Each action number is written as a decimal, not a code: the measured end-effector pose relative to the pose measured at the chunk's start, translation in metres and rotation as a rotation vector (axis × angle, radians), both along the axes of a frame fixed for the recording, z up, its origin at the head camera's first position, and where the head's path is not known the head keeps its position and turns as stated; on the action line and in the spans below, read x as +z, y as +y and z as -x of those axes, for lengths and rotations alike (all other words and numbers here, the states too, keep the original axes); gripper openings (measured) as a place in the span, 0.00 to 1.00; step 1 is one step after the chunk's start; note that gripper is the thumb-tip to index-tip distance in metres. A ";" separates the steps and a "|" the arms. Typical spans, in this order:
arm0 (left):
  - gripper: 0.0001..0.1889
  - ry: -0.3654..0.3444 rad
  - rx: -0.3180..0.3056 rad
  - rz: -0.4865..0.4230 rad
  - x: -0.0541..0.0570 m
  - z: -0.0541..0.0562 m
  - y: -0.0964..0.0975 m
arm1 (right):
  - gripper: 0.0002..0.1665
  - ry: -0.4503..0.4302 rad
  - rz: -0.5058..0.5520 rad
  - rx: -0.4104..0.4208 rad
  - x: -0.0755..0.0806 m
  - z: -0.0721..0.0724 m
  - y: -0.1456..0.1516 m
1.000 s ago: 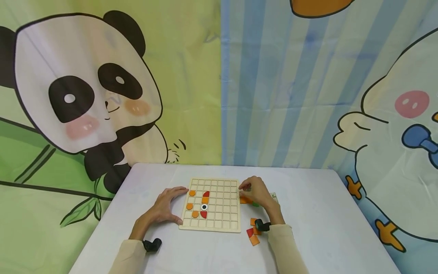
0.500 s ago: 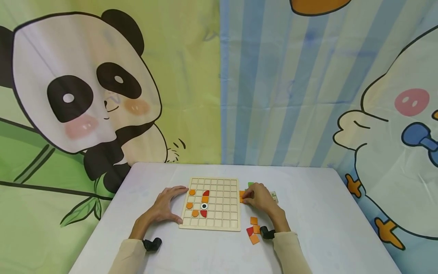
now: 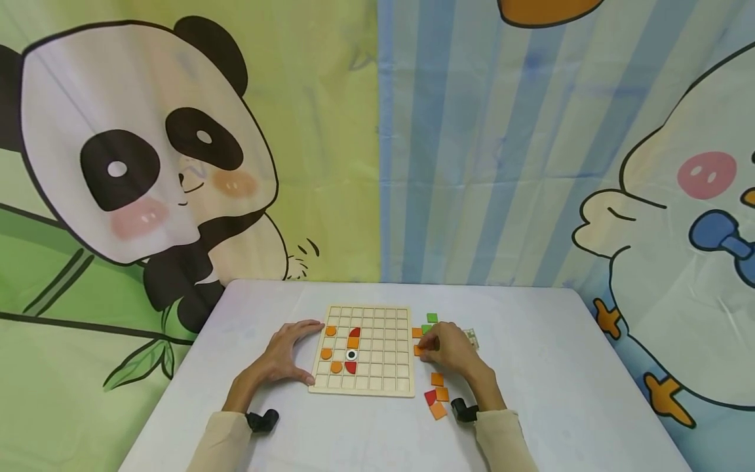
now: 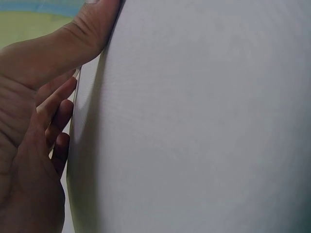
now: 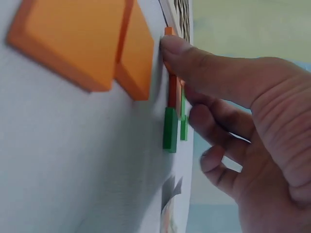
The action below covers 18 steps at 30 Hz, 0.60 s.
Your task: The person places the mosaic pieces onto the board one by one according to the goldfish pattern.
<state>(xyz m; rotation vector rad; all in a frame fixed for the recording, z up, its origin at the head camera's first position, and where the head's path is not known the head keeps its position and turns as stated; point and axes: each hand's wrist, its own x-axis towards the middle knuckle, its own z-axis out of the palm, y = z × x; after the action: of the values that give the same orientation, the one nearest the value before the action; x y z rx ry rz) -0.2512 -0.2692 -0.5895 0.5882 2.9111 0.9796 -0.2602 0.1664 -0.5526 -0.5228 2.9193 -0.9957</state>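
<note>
A pale wooden grid board (image 3: 383, 351) lies on the white table. It bears several orange round pieces (image 3: 331, 331), red quarter-round pieces (image 3: 354, 332), an orange square (image 3: 352, 343) and a black-and-white eye piece (image 3: 351, 354). My left hand (image 3: 283, 357) rests against the board's left edge, thumb and fingers spread apart. Beside the right edge, my right hand (image 3: 449, 347) pinches an orange square tile (image 3: 417, 351) between thumb and fingers; the thumb tip shows on it in the right wrist view. Another orange tile (image 3: 417, 332) lies just beyond the fingers.
Green tiles (image 3: 432, 318) lie beyond the right hand. Closer to me are several orange tiles (image 3: 438, 411) and a red piece (image 3: 430, 398). A patterned card (image 3: 471, 338) is partly hidden behind the right hand. A printed curtain (image 3: 472, 164) hangs behind the table.
My right hand has moved nearer along the board's right edge, an orange tile shifting with it. The green tiles at the back have come into sight. The left hand stays put.
</note>
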 end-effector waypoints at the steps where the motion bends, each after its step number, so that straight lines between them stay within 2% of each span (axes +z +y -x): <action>1: 0.67 -0.002 0.002 0.003 0.000 0.000 0.000 | 0.11 0.014 -0.002 -0.003 -0.001 0.000 0.001; 6: 0.67 -0.003 0.004 0.008 0.000 0.000 0.000 | 0.14 0.032 0.013 -0.012 -0.002 -0.001 0.004; 12: 0.67 -0.004 -0.009 -0.005 -0.002 0.000 0.000 | 0.10 0.009 0.035 0.046 -0.005 -0.001 0.005; 18: 0.67 0.010 -0.010 -0.004 -0.002 0.002 0.000 | 0.11 0.009 0.034 0.065 -0.005 -0.001 0.005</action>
<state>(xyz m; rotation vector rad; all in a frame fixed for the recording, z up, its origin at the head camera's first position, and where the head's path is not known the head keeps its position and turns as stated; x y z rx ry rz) -0.2527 -0.2694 -0.5920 0.6092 2.9123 0.9847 -0.2595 0.1714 -0.5574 -0.6204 2.8777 -1.0387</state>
